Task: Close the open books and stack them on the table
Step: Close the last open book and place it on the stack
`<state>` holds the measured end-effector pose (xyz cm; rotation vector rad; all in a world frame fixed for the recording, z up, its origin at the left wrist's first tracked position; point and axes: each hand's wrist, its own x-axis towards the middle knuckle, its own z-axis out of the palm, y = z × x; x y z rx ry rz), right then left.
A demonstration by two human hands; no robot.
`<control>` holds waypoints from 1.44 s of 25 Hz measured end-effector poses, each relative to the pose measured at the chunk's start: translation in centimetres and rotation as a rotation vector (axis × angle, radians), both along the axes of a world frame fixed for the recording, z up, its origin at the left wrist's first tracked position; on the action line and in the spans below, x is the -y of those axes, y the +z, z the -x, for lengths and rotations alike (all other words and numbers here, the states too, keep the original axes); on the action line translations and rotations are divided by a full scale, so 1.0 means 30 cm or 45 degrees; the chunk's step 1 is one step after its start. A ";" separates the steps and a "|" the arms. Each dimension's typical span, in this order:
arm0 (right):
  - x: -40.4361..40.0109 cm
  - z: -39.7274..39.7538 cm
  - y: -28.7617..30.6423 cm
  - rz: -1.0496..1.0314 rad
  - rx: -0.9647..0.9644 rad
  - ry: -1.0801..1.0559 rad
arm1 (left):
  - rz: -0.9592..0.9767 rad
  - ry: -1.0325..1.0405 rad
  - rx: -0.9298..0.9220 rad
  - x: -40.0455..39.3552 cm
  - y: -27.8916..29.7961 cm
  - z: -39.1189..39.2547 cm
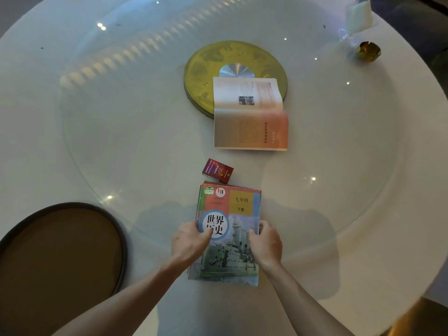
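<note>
White round table (363, 214) bears open book (249, 115), book stack (232, 207), red box (217, 170).

A closed history textbook (229, 229) lay topmost on a small stack of books near the counter's (363, 251) near edge, its ship-painting cover facing up. The left hand (190, 243) gripped the stack's left edge with the thumb across the round title emblem; the right hand (265, 244) gripped the right edge, thumb on the cover. Just beyond the stack's far edge sat a red cigarette pack (217, 170). Farther toward the counter's centre an open book (251, 113) lay pages up, partly over a gold disc (203, 76). A dark-rimmed round tray (60, 258) sat at the near left edge.
</note>
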<state>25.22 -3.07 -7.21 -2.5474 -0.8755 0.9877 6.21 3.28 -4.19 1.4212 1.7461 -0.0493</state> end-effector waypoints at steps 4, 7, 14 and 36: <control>-0.011 -0.001 0.015 0.008 0.018 0.089 | 0.062 0.105 0.031 0.008 0.005 -0.012; -0.029 -0.034 0.040 0.048 0.037 0.154 | 0.104 0.075 0.035 -0.019 0.031 -0.008; -0.420 -0.364 0.058 -0.274 -0.309 -0.248 | -0.078 0.405 0.524 -0.497 0.069 -0.116; -0.557 -0.656 0.104 -0.528 -0.588 -0.541 | 0.023 0.519 0.710 -0.711 0.022 -0.386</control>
